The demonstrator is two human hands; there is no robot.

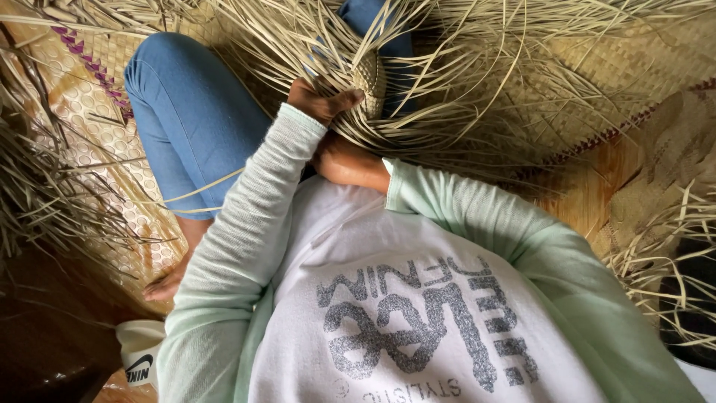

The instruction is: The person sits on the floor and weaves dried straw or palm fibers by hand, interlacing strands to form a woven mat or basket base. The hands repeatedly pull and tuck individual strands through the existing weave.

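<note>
The left hand (pixel 322 101) is closed around a bunch of pale straw strips, thumb pointing across toward a small woven piece (pixel 371 78), a tight plaited dome that sits just beyond the fingertips in the person's lap. The right hand (pixel 344 160) lies just below the left, close against the body; only its back and wrist show, the fingers tucked under the strips, so I cannot tell whether it grips them or only rests there. From the woven piece loose straw strips (pixel 477 82) fan out in all directions, long and flat, spreading over the knees and out toward the upper and right edges of the floor mat. Both arms wear pale mint-green sleeves (pixel 246 224) over a white printed shirt (pixel 388 298). The left leg, in blue jeans (pixel 190 112), is bent with the knee raised toward the upper left, and a bare foot (pixel 168 283) rests on the mat near the lower left. The woven floor mat (pixel 89 119) carries a purple patterned band along its upper left corner. Bundles of darker dry straw (pixel 37 194) lie at the left edge, and another loose heap (pixel 664 261) lies at the right edge. A white cap (pixel 140 351) sits at the lower left.
</note>
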